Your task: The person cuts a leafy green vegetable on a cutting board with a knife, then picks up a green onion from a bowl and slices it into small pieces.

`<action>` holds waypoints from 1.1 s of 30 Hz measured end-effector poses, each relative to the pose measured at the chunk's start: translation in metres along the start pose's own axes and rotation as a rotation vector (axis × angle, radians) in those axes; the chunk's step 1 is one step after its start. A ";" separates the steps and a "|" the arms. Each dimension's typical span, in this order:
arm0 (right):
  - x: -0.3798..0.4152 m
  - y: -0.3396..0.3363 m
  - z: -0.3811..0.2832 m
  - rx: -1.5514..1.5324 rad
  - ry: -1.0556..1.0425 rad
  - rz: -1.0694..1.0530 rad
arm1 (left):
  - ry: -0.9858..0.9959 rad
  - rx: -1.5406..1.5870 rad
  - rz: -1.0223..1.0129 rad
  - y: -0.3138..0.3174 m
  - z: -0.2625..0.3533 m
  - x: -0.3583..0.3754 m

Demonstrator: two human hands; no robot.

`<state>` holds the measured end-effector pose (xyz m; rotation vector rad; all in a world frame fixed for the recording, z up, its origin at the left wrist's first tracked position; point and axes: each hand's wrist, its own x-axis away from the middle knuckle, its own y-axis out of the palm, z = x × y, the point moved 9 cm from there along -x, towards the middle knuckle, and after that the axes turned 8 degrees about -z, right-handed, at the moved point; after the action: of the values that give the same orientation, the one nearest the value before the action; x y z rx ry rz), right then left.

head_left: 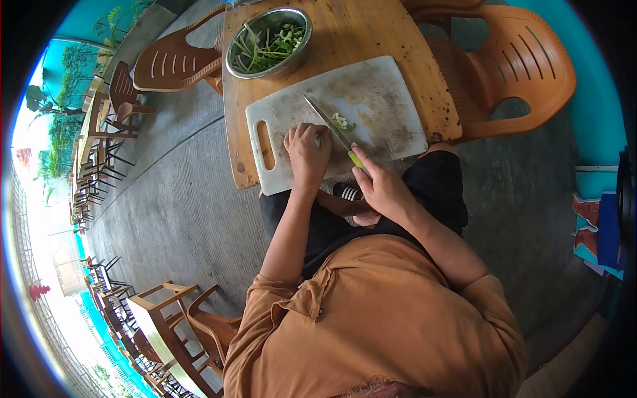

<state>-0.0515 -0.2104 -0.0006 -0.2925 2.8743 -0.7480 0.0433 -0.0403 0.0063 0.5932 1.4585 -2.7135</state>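
A white cutting board [285, 109] with stains and a slot handle lies on the wooden table. My right hand [385, 189] grips a kitchen knife [326, 119] by its yellow-green handle, its blade slanting up and left across the board. Just left of the blade, my left hand [308, 154] rests on the board with its fingers curled; what they hold is mostly hidden. A small heap of chopped green and white vegetable [341, 122] sits against the blade's right side. Behind the board stands a metal bowl [306, 41] of cut greens [269, 50].
The wooden table [371, 33] extends beyond the board. An orange plastic chair [524, 66] stands at its right and a brown one [176, 63] at its left. More tables and chairs line the left side. My knees are under the board's near edge.
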 end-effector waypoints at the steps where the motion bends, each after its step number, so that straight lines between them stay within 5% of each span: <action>1: 0.001 0.000 0.000 -0.021 -0.001 -0.011 | -0.002 -0.011 -0.009 0.001 0.001 -0.001; 5: 0.005 -0.003 -0.004 -0.121 0.170 -0.170 | -0.009 -0.006 0.010 0.002 0.003 -0.003; 9: 0.010 -0.003 -0.007 -0.109 0.041 -0.064 | -0.016 -0.013 -0.007 0.002 0.002 -0.003; 15: 0.008 0.001 0.003 -0.201 0.222 -0.184 | -0.024 0.009 -0.024 0.001 0.001 -0.005; 26: 0.001 0.006 -0.003 -0.011 0.069 -0.032 | -0.004 -0.013 -0.016 0.001 -0.003 -0.003; 30: 0.018 0.002 0.000 -0.062 0.158 -0.109 | 0.006 0.018 -0.009 0.002 -0.005 -0.003; 33: 0.015 0.001 -0.006 0.029 0.002 0.015 | 0.015 0.024 -0.007 0.004 -0.002 -0.002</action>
<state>-0.0674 -0.2099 0.0029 -0.2663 2.8618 -0.7878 0.0463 -0.0411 0.0028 0.6120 1.4363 -2.7412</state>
